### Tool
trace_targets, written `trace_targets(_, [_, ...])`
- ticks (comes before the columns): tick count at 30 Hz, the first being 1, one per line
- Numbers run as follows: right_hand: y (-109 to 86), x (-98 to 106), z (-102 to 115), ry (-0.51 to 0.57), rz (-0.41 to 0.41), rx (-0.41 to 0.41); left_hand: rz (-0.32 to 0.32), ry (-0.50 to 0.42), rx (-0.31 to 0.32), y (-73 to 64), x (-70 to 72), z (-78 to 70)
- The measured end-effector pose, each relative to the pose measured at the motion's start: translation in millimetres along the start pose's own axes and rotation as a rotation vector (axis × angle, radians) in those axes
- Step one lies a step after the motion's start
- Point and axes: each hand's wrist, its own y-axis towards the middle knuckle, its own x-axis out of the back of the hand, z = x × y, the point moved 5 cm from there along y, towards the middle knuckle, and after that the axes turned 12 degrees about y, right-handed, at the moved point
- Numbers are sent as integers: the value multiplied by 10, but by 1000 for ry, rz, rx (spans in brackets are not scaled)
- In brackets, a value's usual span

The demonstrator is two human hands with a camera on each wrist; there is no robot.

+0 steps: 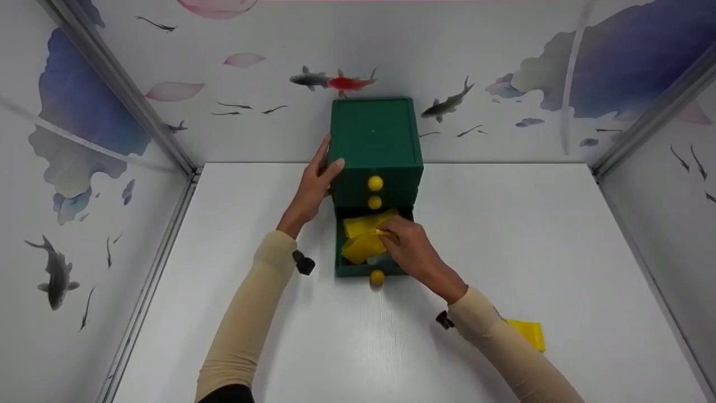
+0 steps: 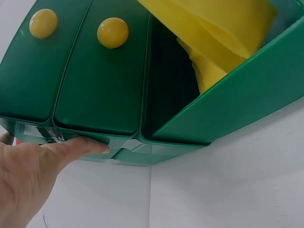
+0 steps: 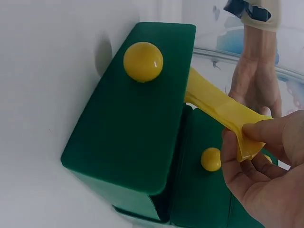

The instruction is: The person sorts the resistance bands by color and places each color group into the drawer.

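A small green drawer cabinet (image 1: 373,134) with yellow ball knobs stands against the back wall, its bottom drawer (image 1: 351,271) pulled out. My left hand (image 1: 312,190) rests along the cabinet's left side, thumb straight against it in the left wrist view. Over the drawer, my right hand (image 1: 415,249) pinches a soft yellow plastic packet (image 3: 216,102) between thumb and fingers by one end. The packet's other end hangs down inside the drawer walls. Behind it lies another yellow piece (image 1: 355,226) in the drawer, partly covered by the hand and the held packet.
A yellow packet (image 1: 528,334) lies on the white table (image 1: 559,252), partly hidden under the right forearm. Printed panels with fish and petals enclose the table at the back and sides. The two upper drawers (image 2: 102,80) are closed.
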Motion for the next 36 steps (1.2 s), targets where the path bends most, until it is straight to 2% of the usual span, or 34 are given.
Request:
trace_targets(4, [11,-74,-170,-1,16,-64,-2,5,-3,-7,-2,-11])
trace_targets(12, [-4,-47,-490,-36,-29,-170,-2,6,0,2,-15,-6])
trace_targets(25, [68,-3,-540,-88,-73,-220,4,-2,7,8,-9,10])
trace_targets(36, [124,27,-589,-93,-126,-319,13,-7,-5,-5,-1,-8])
